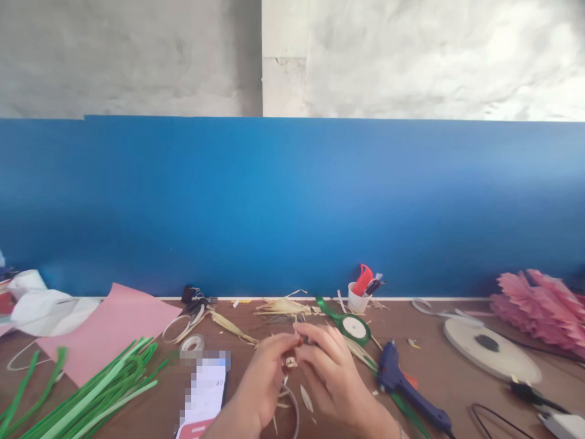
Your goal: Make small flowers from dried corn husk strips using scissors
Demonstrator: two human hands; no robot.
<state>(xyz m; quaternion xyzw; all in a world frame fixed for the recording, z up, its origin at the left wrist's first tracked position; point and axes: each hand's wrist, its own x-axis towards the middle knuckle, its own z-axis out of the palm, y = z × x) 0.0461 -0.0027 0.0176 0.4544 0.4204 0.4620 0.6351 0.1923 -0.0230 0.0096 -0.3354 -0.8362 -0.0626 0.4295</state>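
Both hands meet at the lower middle of the head view, above the brown table. My left hand (269, 372) has its fingers bent and its tips pressed together near the other hand. My right hand (326, 366) reaches in from the right with curled fingers, its thumb and forefinger tips close to the left fingertips. A small pale piece (289, 362) shows between the hands; what it is cannot be made out. Pale dried strips (286, 306) lie behind the hands, and a green ribbon roll (356, 328) is just beyond my right hand.
Green stems (105, 390), pink paper (109, 329) and a phone (205, 390) lie to the left. At right are a blue glue gun (402, 387), a round white disc (491, 350) and pink crepe paper (539, 311). A white cup (358, 299) stands by the blue partition (292, 207).
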